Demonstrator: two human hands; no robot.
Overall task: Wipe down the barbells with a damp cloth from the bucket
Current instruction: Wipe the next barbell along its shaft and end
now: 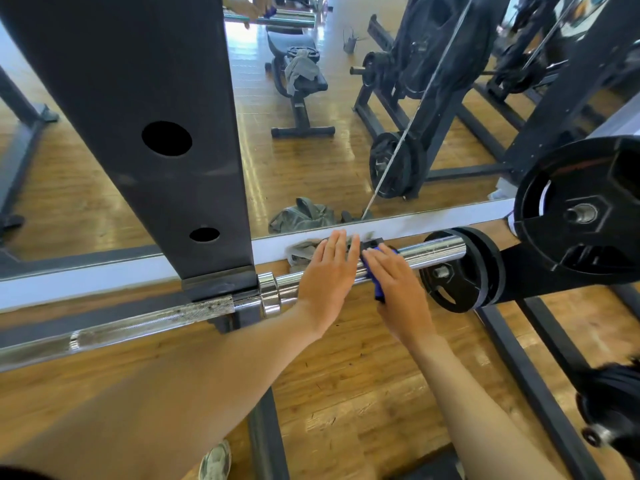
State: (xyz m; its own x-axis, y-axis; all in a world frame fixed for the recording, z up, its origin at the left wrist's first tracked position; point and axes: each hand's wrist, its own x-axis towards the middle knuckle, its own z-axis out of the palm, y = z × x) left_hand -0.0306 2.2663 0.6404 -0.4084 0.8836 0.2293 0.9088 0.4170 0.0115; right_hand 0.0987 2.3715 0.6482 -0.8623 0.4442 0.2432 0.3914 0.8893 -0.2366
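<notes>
Barbell [429, 249], frame centre, racked; left hand [327, 271] steadies its sleeve, fingers straight and together; right hand [398, 282] presses the cloth [378, 289] on it, fingers straight; best wrapped round, wiped toward the plate [464, 275].

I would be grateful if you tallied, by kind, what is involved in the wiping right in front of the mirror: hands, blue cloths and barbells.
Hands: 2, the left hand flat on the bar and the right hand pressing the cloth
Blue cloth: 1
Barbell: 1
Total: 4
</notes>
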